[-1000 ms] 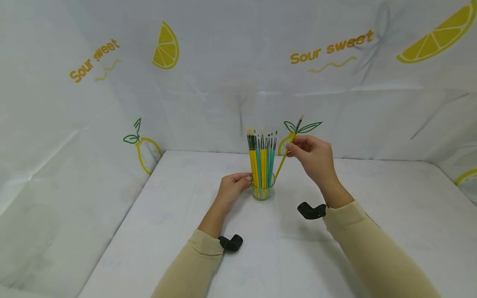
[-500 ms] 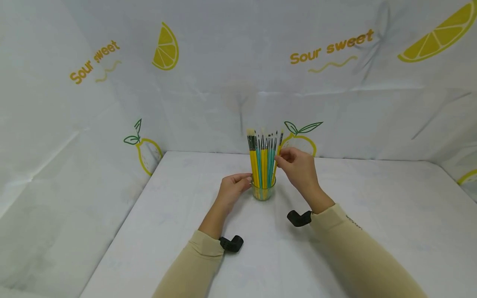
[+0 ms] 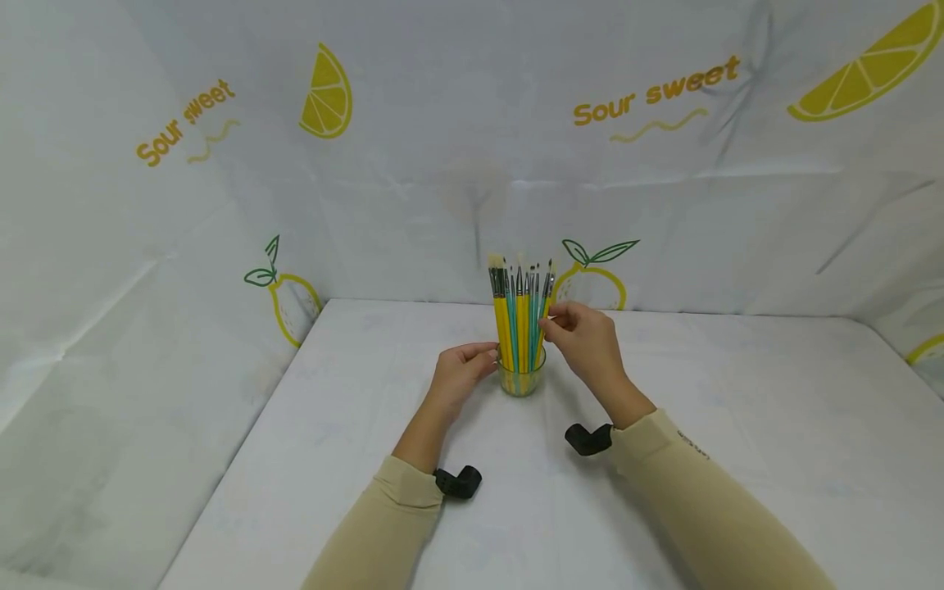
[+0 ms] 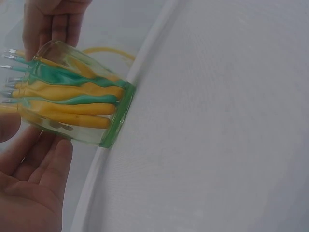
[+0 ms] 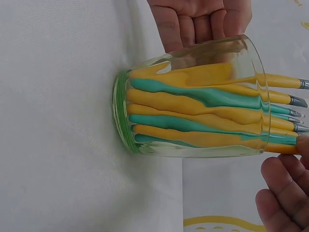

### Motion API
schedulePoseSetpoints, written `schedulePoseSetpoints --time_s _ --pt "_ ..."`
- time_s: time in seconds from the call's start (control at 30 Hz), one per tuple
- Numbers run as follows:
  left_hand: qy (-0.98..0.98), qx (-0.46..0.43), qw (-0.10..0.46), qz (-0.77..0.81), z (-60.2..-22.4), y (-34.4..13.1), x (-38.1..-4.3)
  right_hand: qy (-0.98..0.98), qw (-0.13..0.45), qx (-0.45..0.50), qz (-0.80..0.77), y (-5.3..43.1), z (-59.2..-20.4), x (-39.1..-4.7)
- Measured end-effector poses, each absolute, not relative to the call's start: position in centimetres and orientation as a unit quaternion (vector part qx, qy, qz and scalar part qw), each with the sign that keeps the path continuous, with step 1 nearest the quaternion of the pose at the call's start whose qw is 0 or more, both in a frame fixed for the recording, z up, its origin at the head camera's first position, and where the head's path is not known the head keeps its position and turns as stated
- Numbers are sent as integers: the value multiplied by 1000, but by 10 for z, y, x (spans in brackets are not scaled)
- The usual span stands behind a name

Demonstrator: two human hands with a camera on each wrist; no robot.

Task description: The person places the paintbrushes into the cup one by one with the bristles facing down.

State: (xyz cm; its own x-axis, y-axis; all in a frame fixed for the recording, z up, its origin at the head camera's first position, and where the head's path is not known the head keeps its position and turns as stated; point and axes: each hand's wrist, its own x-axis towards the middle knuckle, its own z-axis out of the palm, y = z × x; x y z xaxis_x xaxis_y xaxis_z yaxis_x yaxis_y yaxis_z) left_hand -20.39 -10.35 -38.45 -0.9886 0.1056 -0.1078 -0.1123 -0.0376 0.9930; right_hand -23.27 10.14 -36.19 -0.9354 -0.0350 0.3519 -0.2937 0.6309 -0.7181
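Note:
A clear glass [image 3: 520, 388] with a green-tinted base stands upright on the white table, full of yellow and teal paintbrushes [image 3: 522, 315], bristles up. At its left side my left hand [image 3: 459, 378] holds the glass near the rim, thumb in front and fingers against the wall. To the right, my right hand [image 3: 590, 344] pinches a yellow paintbrush [image 5: 281, 148] between thumb and fingers, just above the rim. That brush leans inside the glass with the others. The right wrist view shows the handle ends down near the glass bottom [image 5: 124, 113].
White cloth covers the table [image 3: 509, 508]. Behind it hangs a white backdrop [image 3: 442, 205] printed with lemons and lettering. A black wrist camera [image 3: 459, 482] sits on the left wrist, another wrist camera [image 3: 588, 440] on the right.
My right hand has moved left and down, bringing the yellow paintbrush from a slant at the rim into the glass beside the others. The left hand and glass have stayed in place.

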Motion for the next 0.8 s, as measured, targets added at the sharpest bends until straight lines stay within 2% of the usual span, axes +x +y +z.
schedulePoseSetpoints --time_s 0.53,0.8 --pt "693 -7 85 716 -384 -106 -204 -893 130 88 422 106 -361 -233" --pt "689 -13 67 721 -409 -114 -227 -899 112 76 417 118 -359 -237"
